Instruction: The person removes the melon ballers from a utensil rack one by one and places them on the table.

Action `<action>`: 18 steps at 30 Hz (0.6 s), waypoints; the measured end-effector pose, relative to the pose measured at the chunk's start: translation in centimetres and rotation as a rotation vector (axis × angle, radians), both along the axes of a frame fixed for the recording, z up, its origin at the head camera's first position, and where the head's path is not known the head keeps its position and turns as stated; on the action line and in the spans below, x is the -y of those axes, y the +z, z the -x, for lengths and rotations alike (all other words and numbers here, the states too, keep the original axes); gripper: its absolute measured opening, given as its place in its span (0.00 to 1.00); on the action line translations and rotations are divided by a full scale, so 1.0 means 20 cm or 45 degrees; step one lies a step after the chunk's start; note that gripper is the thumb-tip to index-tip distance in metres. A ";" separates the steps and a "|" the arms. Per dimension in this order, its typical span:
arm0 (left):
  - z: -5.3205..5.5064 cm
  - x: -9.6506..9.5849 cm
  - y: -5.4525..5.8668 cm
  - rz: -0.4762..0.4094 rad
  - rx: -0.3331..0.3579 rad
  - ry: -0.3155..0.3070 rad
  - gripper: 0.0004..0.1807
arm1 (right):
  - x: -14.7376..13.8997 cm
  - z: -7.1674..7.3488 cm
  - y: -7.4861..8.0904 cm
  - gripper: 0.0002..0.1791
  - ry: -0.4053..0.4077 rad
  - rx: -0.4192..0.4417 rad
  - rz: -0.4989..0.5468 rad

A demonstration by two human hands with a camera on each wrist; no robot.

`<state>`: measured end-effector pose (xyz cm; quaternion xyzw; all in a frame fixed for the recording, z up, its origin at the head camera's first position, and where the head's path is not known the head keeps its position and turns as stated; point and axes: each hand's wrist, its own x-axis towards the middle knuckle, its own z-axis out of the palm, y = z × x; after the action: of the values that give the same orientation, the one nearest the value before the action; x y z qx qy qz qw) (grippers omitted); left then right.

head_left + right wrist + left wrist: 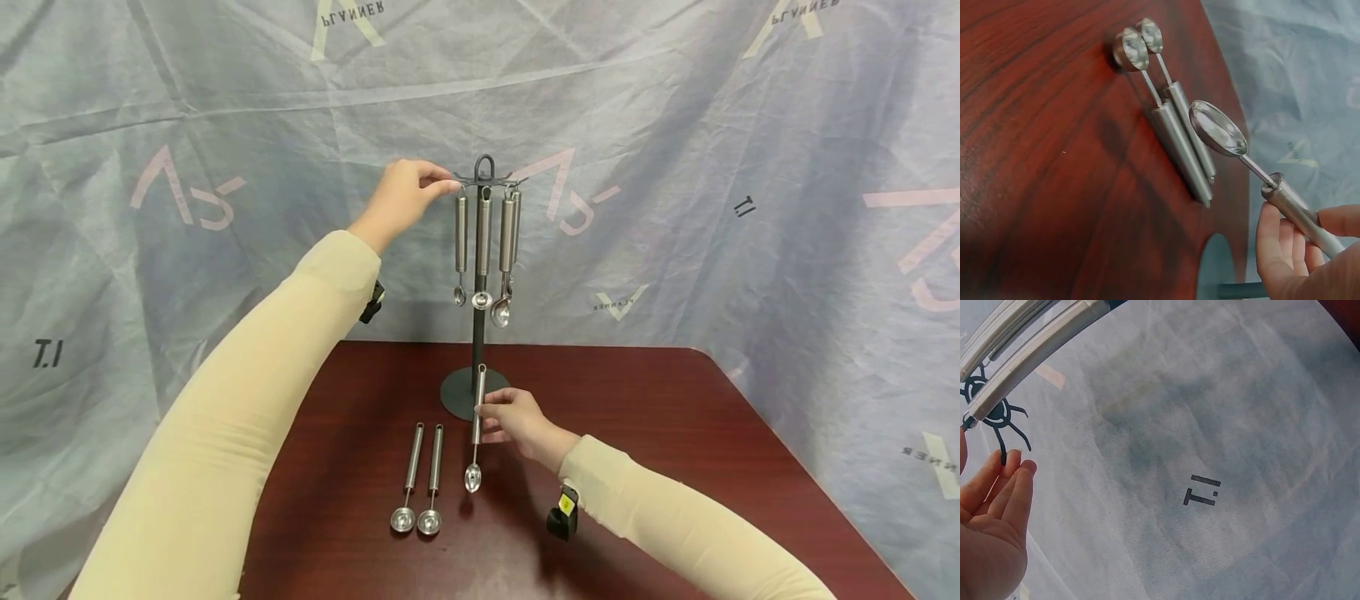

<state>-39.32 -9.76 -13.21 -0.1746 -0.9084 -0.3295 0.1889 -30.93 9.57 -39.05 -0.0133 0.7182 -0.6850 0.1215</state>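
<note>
My right hand (517, 423) pinches the handle of a steel measuring spoon (478, 417), thumb on one side and fingers on the other. Its oval bowl (1219, 128) points down, clear above the table in front of the stand's base. My left hand (405, 196) reaches up to a dark metal hanging rack (478, 342), its thumb and fingertips at the end of a left-hand hook. Just beside those fingertips hangs a steel spoon (461, 233); several others, among them a middle spoon (483, 237), hang around the rack with their bowls down.
Two round-bowled measuring spoons, a left one (414, 458) and a right one (436, 460), lie side by side on the dark red table (615, 417). The rack's round base (457, 393) stands toward the back. Behind it hangs a grey printed cloth (675, 167).
</note>
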 end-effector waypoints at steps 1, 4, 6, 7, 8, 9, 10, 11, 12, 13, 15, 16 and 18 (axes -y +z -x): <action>0.00 0.00 0.00 0.000 0.000 0.005 0.25 | 0.00 0.00 -0.01 0.12 0.003 0.003 -0.003; 0.00 0.00 -0.01 -0.016 -0.005 0.007 0.24 | 0.02 -0.01 -0.05 0.10 0.011 0.025 0.000; 0.00 0.00 -0.01 -0.025 -0.007 0.004 0.24 | 0.03 -0.01 -0.07 0.09 0.018 0.042 0.000; 0.00 0.00 -0.01 -0.024 -0.006 0.005 0.24 | 0.04 -0.02 -0.08 0.10 0.021 0.046 -0.005; 0.00 0.00 -0.01 -0.027 -0.008 0.002 0.24 | 0.04 -0.02 -0.09 0.10 0.023 0.052 -0.009; 0.00 0.00 -0.01 -0.029 -0.011 0.000 0.24 | 0.05 -0.02 -0.09 0.10 0.026 0.057 -0.012; 0.00 0.00 -0.01 -0.028 -0.013 -0.001 0.24 | 0.05 -0.03 -0.10 0.10 0.028 0.061 -0.019; 0.00 0.00 -0.01 -0.029 -0.014 -0.001 0.24 | 0.06 -0.03 -0.11 0.11 0.032 0.063 -0.024; 0.01 0.00 -0.01 -0.030 -0.018 -0.001 0.24 | 0.06 -0.03 -0.12 0.11 0.037 0.064 -0.027; 0.01 0.00 -0.01 -0.029 -0.016 0.001 0.23 | 0.07 -0.03 -0.13 0.11 0.044 0.067 -0.037; 0.01 0.00 -0.01 -0.042 -0.021 -0.005 0.23 | 0.07 -0.03 -0.15 0.11 0.064 0.075 -0.046; 0.01 0.00 -0.02 -0.044 -0.021 -0.006 0.23 | 0.07 -0.03 -0.15 0.11 0.076 0.079 -0.052; 0.01 0.00 -0.02 -0.049 -0.018 -0.007 0.24 | 0.08 -0.02 -0.17 0.11 0.102 0.089 -0.063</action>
<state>-39.52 -9.68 -13.56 -0.1758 -0.9001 -0.3461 0.1979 -30.45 8.01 -42.37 -0.0150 0.7291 -0.6617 0.1742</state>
